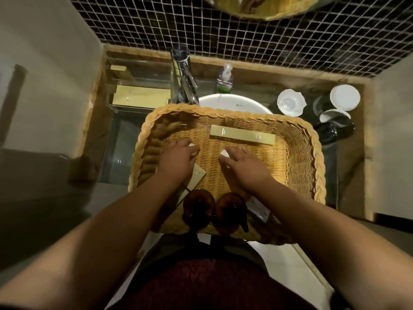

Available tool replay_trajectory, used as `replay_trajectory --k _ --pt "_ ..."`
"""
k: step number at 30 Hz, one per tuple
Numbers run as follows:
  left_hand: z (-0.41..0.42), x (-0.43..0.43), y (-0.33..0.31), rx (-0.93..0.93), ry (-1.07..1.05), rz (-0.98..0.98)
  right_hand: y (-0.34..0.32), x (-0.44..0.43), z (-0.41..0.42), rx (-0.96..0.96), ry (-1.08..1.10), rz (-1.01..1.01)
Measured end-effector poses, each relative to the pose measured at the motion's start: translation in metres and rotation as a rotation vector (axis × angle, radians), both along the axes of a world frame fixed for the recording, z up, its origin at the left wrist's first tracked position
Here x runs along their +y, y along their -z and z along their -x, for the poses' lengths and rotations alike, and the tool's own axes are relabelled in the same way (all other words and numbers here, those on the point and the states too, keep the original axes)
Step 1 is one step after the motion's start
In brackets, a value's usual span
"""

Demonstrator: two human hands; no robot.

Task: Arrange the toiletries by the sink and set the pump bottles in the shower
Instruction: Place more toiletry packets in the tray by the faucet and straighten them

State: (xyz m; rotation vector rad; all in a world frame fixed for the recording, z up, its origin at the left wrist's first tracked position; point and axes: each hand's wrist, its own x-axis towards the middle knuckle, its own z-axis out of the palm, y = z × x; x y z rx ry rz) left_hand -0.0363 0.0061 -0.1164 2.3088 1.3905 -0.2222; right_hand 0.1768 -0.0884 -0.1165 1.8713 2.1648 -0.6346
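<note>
A woven wicker basket (312, 153) rests over the white sink (232, 102). Inside it, my left hand (177, 158) is closed on a small white item (194, 146), and my right hand (244, 165) is closed on another small white item (224, 153). A long gold box (242, 134) lies at the basket's far side. A smaller gold box (196, 175) lies partly under my left wrist. Two amber pump bottles (199, 208) (232, 211) stand at the basket's near edge. A white packet (260, 208) shows under my right forearm.
A chrome tap (184, 79) rises behind the basket. A clear acrylic tray (116, 108) at the left holds gold boxes (139, 96). A soap pump bottle (224, 78) stands by the tiled wall. White cups (290, 101) and black jars with white lids (345, 97) sit at the right.
</note>
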Motion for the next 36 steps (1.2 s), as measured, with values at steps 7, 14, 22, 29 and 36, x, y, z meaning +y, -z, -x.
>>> replay_trajectory --k 7,14,22,29,36 --pt "-0.034 0.004 0.0 -0.01 0.231 0.028 -0.006 -0.024 -0.032 -0.074 0.128 -0.046" --pt "-0.044 0.009 0.002 0.094 0.438 -0.017 0.003 -0.033 -0.035 0.08 0.441 -0.101" --pt "-0.075 0.013 -0.017 -0.01 0.651 -0.158 -0.011 -0.024 -0.034 0.138 0.541 -0.205" --pt "-0.157 0.052 -0.049 -0.212 0.65 -0.259 -0.049 -0.005 -0.073 0.233 0.594 -0.4" --pt "-0.253 0.092 -0.054 -0.375 0.521 -0.127 -0.06 0.002 -0.109 0.318 0.508 -0.519"
